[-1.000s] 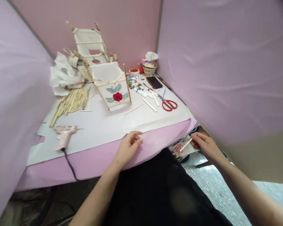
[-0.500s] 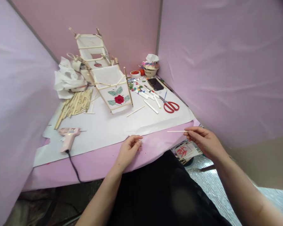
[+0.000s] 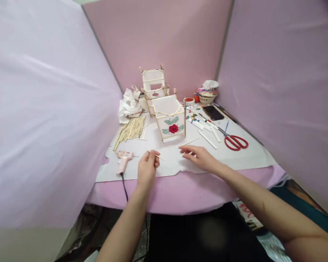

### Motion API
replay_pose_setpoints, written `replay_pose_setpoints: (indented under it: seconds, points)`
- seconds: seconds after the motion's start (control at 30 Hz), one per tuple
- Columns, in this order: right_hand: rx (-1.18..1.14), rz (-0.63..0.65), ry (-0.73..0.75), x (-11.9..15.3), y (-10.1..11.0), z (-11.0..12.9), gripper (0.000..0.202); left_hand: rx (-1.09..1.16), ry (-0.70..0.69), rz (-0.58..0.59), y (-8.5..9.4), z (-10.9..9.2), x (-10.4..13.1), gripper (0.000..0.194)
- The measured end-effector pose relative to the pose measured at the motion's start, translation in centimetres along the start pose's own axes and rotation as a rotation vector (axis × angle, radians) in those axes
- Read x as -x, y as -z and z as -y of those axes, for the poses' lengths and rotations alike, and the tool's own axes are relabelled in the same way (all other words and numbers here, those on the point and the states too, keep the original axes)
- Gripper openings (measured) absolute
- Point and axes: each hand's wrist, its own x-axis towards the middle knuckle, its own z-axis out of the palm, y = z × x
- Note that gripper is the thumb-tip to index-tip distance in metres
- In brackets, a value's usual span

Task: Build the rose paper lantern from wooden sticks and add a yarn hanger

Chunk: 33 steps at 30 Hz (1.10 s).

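Note:
My left hand (image 3: 147, 167) pinches a thin wooden stick (image 3: 161, 157), whose pale end sticks out to the right of the fingers. To its right, my right hand (image 3: 200, 157) hovers low over the white sheet, fingers stretched out and apart, holding nothing I can see. Just past those fingertips lies another thin stick (image 3: 191, 141); whether they touch it I cannot tell. Beyond both hands stands a stick-framed lantern (image 3: 172, 122) with white panels, a red flower and green leaves on its front. A pink glue gun (image 3: 123, 160) rests left of my left hand.
Behind stands a second stick frame (image 3: 154, 82). Cut sticks (image 3: 131, 130) lie at left beside crumpled white tissue (image 3: 129, 105). On the right are white markers (image 3: 207, 139), red-handled scissors (image 3: 236, 142), a phone (image 3: 213, 112) and a bowl (image 3: 207, 99). Fabric walls enclose the table.
The thin stick has passed from my right hand to my left. My right hand has come inward over the sheet and opened. The view has turned left.

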Motion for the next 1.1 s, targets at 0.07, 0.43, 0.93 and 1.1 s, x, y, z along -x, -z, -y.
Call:
replay_pose_setpoints:
  seconds: [0.07, 0.43, 0.93, 1.1]
  points:
    - [0.288, -0.026, 0.041, -2.4, 1.5, -2.2, 0.033, -0.337, -0.172, -0.070, 2.3, -2.3, -3.8, 0.036]
    - [0.445, 0.071, -0.027, -6.7, 2.1, -5.5, 0.016, -1.307, 0.001, -0.137, 9.2, -5.0, -17.3, 0.056]
    - [-0.715, 0.665, 0.019, -12.4, 2.7, 8.4, 0.018, -1.475, 0.264, -0.432, 14.5, -1.3, -0.9, 0.082]
    - [-0.770, 0.680, 0.029, -13.3, 3.8, 8.4, 0.017, -1.511, 0.249, -0.372, 12.3, -1.4, -3.1, 0.073]
